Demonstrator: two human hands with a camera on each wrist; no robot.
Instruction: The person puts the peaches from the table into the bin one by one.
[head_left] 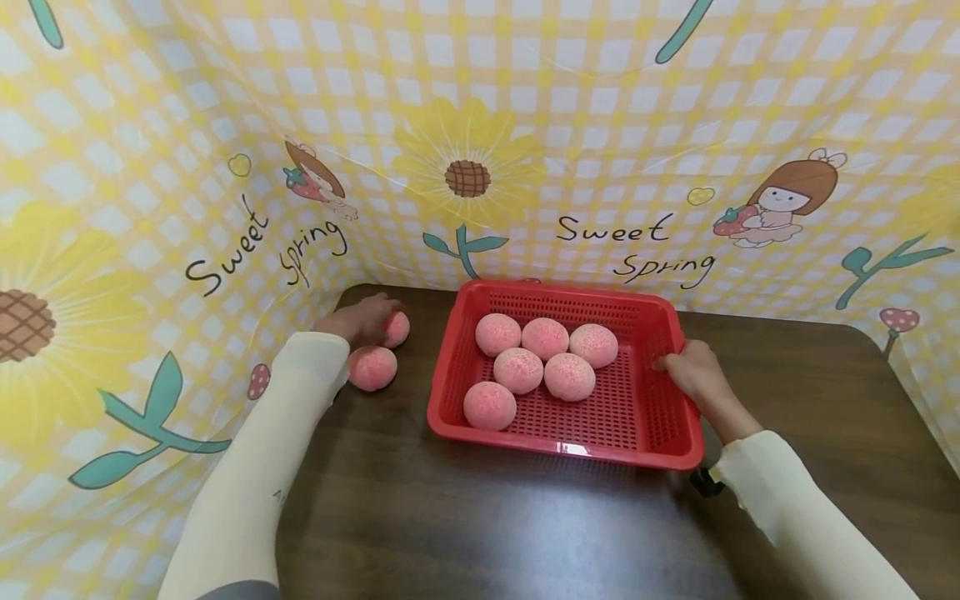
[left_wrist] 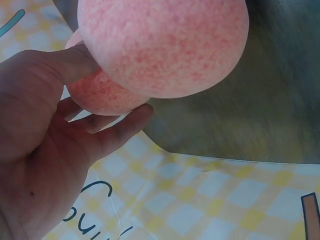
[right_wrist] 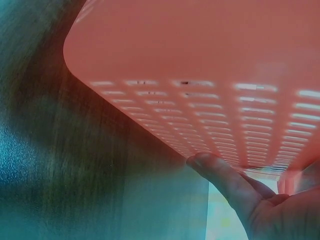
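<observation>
The left hand (head_left: 360,321) curls its grip around a pink speckled foam ball (head_left: 397,328) at the far left corner of the dark wooden counter (head_left: 525,517); a 2nd such ball (head_left: 372,367) lies just beside it. The left wrist view shows the thumb (left_wrist: 65,62) and fingers on the ball, hidden from the head view. The right hand (head_left: 693,372) clasps the right rim of the red plastic mesh basket (head_left: 660,425), which holds 6 balls. The right wrist view shows only 1 fingertip (right_wrist: 210,167) against the basket's wall.

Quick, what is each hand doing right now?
Left hand: fingers curled round a pink ball on the table.
Right hand: gripping the right rim of the red basket.
</observation>
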